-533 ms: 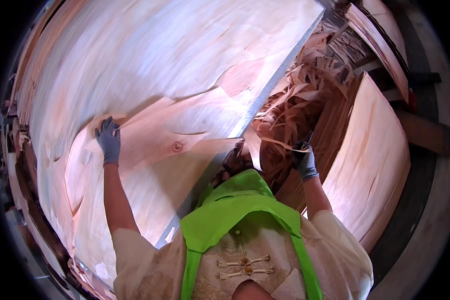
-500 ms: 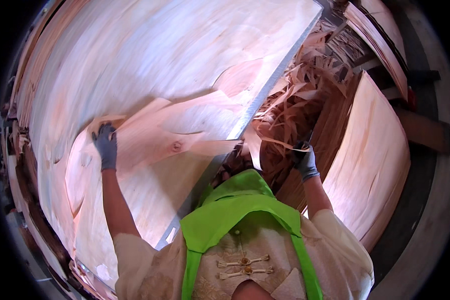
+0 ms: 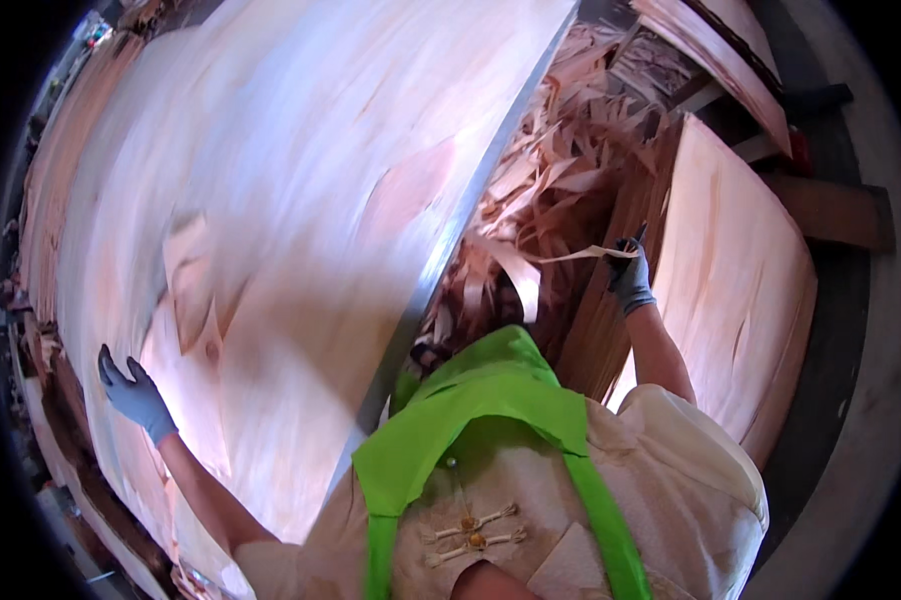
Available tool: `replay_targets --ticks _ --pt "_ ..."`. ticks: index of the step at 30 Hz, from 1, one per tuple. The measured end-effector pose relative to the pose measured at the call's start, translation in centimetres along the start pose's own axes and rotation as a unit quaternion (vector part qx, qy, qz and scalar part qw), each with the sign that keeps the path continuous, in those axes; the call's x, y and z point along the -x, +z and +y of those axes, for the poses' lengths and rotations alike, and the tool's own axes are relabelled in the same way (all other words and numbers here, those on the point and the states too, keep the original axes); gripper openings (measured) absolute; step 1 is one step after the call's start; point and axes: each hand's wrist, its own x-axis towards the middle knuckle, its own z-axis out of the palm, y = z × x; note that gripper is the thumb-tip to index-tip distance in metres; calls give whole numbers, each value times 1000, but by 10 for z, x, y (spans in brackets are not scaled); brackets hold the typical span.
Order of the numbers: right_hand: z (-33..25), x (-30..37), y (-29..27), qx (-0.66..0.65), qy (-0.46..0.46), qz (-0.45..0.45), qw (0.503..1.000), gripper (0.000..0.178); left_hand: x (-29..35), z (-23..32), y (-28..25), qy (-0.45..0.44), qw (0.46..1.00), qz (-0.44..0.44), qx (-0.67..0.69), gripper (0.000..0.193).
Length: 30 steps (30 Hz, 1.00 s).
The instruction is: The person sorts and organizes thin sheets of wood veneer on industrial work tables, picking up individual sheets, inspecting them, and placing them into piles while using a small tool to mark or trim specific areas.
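My left hand, in a grey glove with dark fingertips, is over the left part of the broad pale wood veneer sheet. Its fingers are spread and hold nothing; whether it touches the sheet I cannot tell. Beside it lies a pinkish loose veneer piece with a raised, curled end. My right hand, gloved alike, is closed on one end of a thin veneer strip that stretches leftward. A thin dark pointed thing sticks up at its fingers, too small to name.
A heap of veneer scraps fills the gap right of the sheet's metal-edged table. To the right stands a stack of veneer sheets, with a wooden beam behind it. More stacked veneer lines the far left.
My left hand has let go of the loose veneer and moved left and nearer, its fingers spreading. The loose pieces have shifted left. My right hand has risen slightly with the strip.
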Motion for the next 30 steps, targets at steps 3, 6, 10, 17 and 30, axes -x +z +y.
replay_targets --ticks 3,6,10,17,30 --pt "-44 -57 -23 6 -43 57 997 22 -67 164 -72 124 941 184 256 27" --pt "-87 -119 -25 54 -42 22 997 29 -112 285 -160 246 784 370 434 20" --pt "-134 -167 -21 175 -64 21 982 39 -156 425 -209 289 588 486 578 13" --pt "-165 -195 -84 246 -116 102 957 43 -208 581 -251 247 326 602 686 21" --pt "-193 -234 -117 242 12 119 963 36 -278 729 -165 324 326 532 711 23"
